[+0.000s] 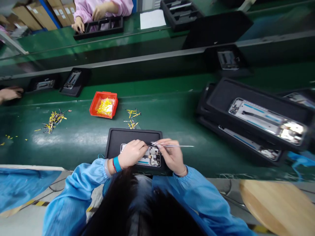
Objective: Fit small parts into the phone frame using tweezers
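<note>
An opened phone body [155, 156] with bare circuit boards lies in a black foam tray [114, 139] at the bench's near edge. My left hand [133, 153] rests over the phone's middle, fingers bent and pressed together near its upper edge; what is under the fingertips is hidden. In my right hand [172, 156] is a thin silver metal tool [182, 146], pinched between thumb and fingers. It points left over the phone's upper right part, close to my left fingertips, and its long end sticks out to the right.
Beyond the tray stand a red bin [91, 106] of yellow strips and small piles of yellow-black strips [133, 124]. Another heap [54, 119] lies left. Stacked trays with phone bodies [261, 114] fill the right. Across the bench, a co-worker's hands [99, 12] touch a black tray [105, 31].
</note>
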Demonstrator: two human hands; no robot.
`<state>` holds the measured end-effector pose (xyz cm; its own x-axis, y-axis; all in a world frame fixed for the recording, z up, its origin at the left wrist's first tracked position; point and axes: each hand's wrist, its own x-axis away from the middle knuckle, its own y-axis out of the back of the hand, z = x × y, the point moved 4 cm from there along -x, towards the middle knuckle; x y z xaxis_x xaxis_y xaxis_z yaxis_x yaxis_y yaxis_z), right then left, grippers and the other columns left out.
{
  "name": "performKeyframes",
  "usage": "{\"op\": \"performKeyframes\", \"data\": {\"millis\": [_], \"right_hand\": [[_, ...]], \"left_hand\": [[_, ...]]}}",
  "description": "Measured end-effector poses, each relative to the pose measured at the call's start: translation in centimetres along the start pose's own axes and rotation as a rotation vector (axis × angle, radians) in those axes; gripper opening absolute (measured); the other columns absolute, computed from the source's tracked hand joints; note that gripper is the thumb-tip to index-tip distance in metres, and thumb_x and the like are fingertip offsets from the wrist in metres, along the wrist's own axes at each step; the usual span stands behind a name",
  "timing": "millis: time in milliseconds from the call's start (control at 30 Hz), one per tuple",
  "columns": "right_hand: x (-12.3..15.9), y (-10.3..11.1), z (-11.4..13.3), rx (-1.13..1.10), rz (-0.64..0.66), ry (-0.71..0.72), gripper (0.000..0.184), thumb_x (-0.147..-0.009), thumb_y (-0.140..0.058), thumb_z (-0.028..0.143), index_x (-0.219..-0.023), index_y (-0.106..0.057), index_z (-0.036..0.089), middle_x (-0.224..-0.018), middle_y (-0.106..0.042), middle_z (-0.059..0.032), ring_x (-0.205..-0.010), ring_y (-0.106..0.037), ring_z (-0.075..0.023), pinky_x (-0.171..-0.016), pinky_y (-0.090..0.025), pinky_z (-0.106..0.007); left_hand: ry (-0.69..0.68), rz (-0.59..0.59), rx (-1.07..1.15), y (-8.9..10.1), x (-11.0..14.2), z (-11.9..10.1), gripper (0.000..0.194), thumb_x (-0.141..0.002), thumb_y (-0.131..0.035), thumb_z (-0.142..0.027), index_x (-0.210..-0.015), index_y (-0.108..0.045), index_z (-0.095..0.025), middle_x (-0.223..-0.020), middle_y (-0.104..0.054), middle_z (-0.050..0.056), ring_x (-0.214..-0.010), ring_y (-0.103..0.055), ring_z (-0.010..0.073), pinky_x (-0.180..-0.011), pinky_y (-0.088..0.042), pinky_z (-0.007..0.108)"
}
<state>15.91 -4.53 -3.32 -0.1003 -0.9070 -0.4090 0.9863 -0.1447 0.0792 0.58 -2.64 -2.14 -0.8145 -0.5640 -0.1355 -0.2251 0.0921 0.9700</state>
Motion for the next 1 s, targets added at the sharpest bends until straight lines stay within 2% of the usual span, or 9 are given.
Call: {"op": "performKeyframes", "data": {"millis": [133, 267, 367, 500, 633, 1000], "right_hand": [[-1.5, 1.1, 0.6, -0.153, -0.097, -0.046, 0.014, -0.091, -0.062, 0.024, -0.095, -0.049, 0.026, -0.087, -0.060, -0.0007, -0.080, -0.065, -0.0165, -0.076, -0.055, -0.033], [-1.3, -0.1, -0.7, -0.155, -0.039, -0.165, 0.015, -0.090, -0.063, 0.033, -0.094, -0.050, 0.026, -0.088, -0.060, -0.0015, -0.082, -0.065, -0.0167, -0.074, -0.057, -0.031], [-0.4, -1.1, -1.7, -0.123, -0.012, -0.194, 0.017, -0.089, -0.065, 0.035, -0.095, -0.052, 0.025, -0.089, -0.061, -0.0028, -0.081, -0.066, -0.0177, -0.071, -0.058, -0.031], [0.3, -1.4, -2.1, -0.127, 0.002, -0.210, 0.023, -0.086, -0.068, 0.034, -0.098, -0.050, 0.026, -0.089, -0.062, -0.0021, -0.081, -0.068, -0.0181, -0.070, -0.060, -0.030], [0.3, -1.4, -2.0, -0.151, 0.020, -0.208, 0.024, -0.086, -0.068, 0.034, -0.096, -0.048, 0.027, -0.089, -0.062, -0.0008, -0.083, -0.070, -0.0185, -0.073, -0.060, -0.031], [0.6, -1.5, -2.2, -0.075, 0.032, -0.176, 0.020, -0.087, -0.068, 0.033, -0.094, -0.050, 0.026, -0.087, -0.062, -0.0009, -0.082, -0.070, -0.0194, -0.073, -0.060, -0.032]], "left_hand": [[0.024, -0.030, 0.034, 0.0, -0.2, 0.1, 0.022, -0.099, -0.042, -0.024, -0.091, -0.060, -0.014, -0.083, -0.061, 0.003, -0.072, -0.054, 0.0173, -0.065, -0.043, 0.029], [0.036, -0.067, 0.088, 0.0, -0.1, 0.2, 0.020, -0.098, -0.045, -0.025, -0.092, -0.062, -0.014, -0.085, -0.062, 0.004, -0.073, -0.055, 0.0180, -0.066, -0.045, 0.029], [0.068, -0.065, 0.164, 0.2, 0.0, 0.5, 0.017, -0.096, -0.049, -0.023, -0.094, -0.063, -0.015, -0.089, -0.063, 0.004, -0.077, -0.057, 0.0178, -0.070, -0.047, 0.029], [0.142, -0.019, 0.333, 0.4, 0.2, 1.6, 0.009, -0.091, -0.055, -0.018, -0.094, -0.064, -0.018, -0.096, -0.063, 0.003, -0.086, -0.060, 0.0162, -0.080, -0.049, 0.027], [0.244, 0.017, 0.352, 0.3, 0.4, 2.6, 0.005, -0.087, -0.060, -0.016, -0.092, -0.062, -0.017, -0.096, -0.064, 0.004, -0.089, -0.060, 0.0177, -0.081, -0.050, 0.028], [0.234, 0.035, 0.318, 0.1, 0.3, 2.3, 0.004, -0.088, -0.057, -0.016, -0.086, -0.058, -0.020, -0.093, -0.064, 0.001, -0.083, -0.059, 0.0168, -0.079, -0.048, 0.028]]}}
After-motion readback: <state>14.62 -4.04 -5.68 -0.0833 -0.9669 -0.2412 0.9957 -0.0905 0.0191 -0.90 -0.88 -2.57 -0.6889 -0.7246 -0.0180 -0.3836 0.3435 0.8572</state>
